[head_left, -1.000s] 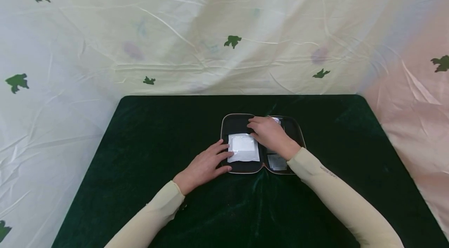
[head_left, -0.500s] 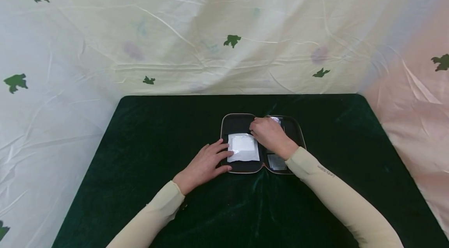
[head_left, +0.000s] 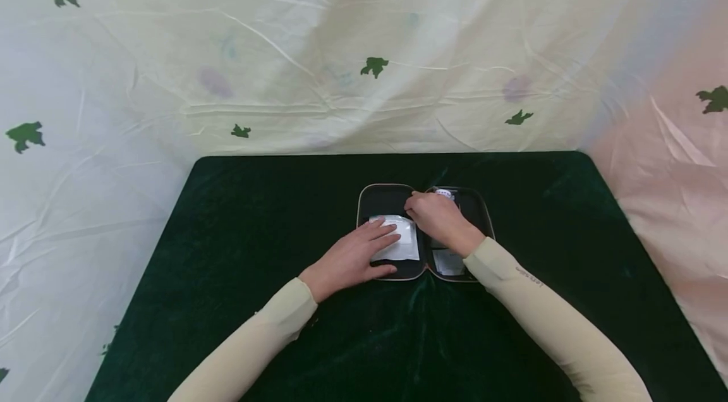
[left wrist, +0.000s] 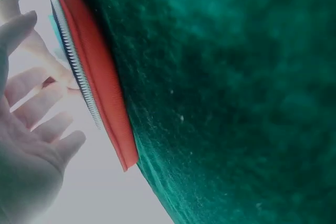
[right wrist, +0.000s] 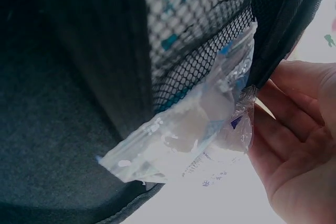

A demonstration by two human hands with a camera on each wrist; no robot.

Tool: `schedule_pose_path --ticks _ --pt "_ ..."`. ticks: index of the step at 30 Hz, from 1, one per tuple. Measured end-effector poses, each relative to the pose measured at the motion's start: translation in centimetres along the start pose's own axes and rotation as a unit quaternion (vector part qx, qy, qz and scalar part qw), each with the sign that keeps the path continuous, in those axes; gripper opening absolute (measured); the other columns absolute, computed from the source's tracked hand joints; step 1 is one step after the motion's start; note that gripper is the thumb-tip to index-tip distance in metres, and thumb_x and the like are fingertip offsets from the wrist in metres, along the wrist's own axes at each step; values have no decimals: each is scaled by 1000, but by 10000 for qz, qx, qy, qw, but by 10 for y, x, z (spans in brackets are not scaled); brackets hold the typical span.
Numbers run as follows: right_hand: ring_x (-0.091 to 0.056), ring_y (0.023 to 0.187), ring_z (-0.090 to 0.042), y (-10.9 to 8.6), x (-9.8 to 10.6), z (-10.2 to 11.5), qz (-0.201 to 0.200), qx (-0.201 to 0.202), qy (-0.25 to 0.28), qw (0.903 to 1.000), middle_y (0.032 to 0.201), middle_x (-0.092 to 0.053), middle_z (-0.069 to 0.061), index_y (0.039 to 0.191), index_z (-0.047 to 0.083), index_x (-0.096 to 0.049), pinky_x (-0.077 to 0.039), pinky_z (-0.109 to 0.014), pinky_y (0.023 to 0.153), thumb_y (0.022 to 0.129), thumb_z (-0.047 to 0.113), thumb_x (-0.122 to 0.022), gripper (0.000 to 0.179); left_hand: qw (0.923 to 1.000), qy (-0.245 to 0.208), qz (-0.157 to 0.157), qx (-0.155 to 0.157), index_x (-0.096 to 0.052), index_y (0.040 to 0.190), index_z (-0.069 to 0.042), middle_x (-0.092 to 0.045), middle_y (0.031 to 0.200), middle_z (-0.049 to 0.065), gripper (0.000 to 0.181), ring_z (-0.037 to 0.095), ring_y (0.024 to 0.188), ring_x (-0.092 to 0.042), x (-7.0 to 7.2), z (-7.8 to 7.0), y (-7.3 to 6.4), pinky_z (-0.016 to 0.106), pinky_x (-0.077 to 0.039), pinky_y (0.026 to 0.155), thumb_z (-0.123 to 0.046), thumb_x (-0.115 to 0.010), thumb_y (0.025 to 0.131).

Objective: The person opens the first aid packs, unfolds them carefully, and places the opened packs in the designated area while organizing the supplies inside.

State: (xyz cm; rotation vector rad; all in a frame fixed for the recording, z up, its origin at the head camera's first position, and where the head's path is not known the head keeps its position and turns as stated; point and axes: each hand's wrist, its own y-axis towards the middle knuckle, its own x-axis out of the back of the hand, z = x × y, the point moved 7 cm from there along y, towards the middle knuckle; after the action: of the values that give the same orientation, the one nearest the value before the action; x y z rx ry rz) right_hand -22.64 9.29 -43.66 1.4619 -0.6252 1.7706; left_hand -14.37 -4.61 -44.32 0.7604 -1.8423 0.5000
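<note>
An unfolded zip case point(head_left: 382, 198), black inside, lies on the table; its red outer side point(left wrist: 100, 72) and zip teeth show in the left wrist view. On its left half is a flat white packet point(head_left: 408, 250). Over that packet my left hand point(head_left: 351, 258) reaches with straight, spread fingers, covering part of it. At the middle of the case, my right hand point(head_left: 436, 215) has curled fingers pinching the upper edge near the fold. In the right wrist view, fingers meet the case edge beside a mesh pocket point(right wrist: 202, 40), and clear plastic bags point(right wrist: 178, 135) show alongside.
A dark green velvet cloth point(head_left: 273, 212) covers the table. In the right half of the case sit a greyish packet point(head_left: 448, 261) and a small white item point(head_left: 443, 193). A pale curtain point(head_left: 318, 98) with green leaf prints hangs behind the table's back edge.
My left hand has moved rightward from the case's left edge to over the white packet. My right fingers, earlier spread near the fold, have curled in at the case edge.
</note>
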Motion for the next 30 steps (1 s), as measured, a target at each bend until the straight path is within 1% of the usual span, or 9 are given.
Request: schedule_pose_path --ticks 2,4,7,10,13,19,23,27,30 --pt "-74 88 -25 1 -1 0 -11 4 9 10000 100 -76 -10 106 5 -79 -61 -40 80 95 6 -74 12 9998 78 169 -12 -60 146 -14 -51 156 7 52 24 147 -44 -3 2 3 43 -39 118 -44 -64 103" --pt "-74 88 -25 1 -2 -1 -36 19 15 10000 100 -76 -10 105 5 -79 -61 -40 80 95 6 -74 11 9996 133 247 -23 -66 140 -14 -55 152 7 43 22 139 -53 -5 4 5 41 -47 111 -39 -64 104" --pt "-73 88 -25 2 -1 -1 -50 31 12 10000 102 -76 -10 105 5 -79 -61 -41 80 95 6 -74 11 9995 175 277 -37 -72 132 -14 -60 147 8 33 20 129 -62 -7 7 5 39 -51 106 -32 -63 105" --pt "-73 88 -25 1 -1 -2 -52 24 25 10000 102 -76 -10 105 5 -79 -61 -42 80 96 6 -73 11 9996 182 230 10 -74 129 -15 -62 144 8 30 19 123 -66 -7 8 7 38 -52 104 -30 -63 105" --pt "-73 89 -26 1 -1 -3 -62 17 27 10000 103 -77 -10 105 5 -79 -61 -42 80 96 6 -73 11 9993 353 121 19 -76 126 -15 -65 139 8 28 19 119 -67 -7 9 10 38 -53 103 -29 -64 105" --pt "-73 89 -26 1 -2 -4 44 -47 104 9999 103 -76 -11 106 5 -79 -60 -42 80 96 7 -73 12 9950 980 -183 -16 -79 117 -16 -71 129 6 22 19 116 -68 -3 8 18 43 -51 106 -29 -69 102" --pt "-72 86 -25 2 -2 -4 79 -72 71 9999 101 -76 -11 105 5 -79 -60 -41 79 96 7 -73 11 9923 1179 -382 -10 -81 109 -17 -74 122 3 17 17 114 -69 0 8 23 45 -49 106 -28 -70 101" --pt "-71 80 -22 2 -2 -4 67 -34 -1 10000 98 -76 -10 103 5 -79 -60 -40 75 97 6 -72 10 9877 1430 -581 228 -78 107 -18 -72 121 3 18 21 116 -65 3 14 28 44 -50 102 -33 -71 100" --pt "-67 75 -20 3 -3 -4 82 -49 21 10000 95 -76 -9 102 6 -79 -59 -39 72 98 5 -70 10 9847 1502 -735 490 -74 113 -16 -65 127 7 27 25 121 -58 7 21 31 46 -48 104 -39 -74 97"
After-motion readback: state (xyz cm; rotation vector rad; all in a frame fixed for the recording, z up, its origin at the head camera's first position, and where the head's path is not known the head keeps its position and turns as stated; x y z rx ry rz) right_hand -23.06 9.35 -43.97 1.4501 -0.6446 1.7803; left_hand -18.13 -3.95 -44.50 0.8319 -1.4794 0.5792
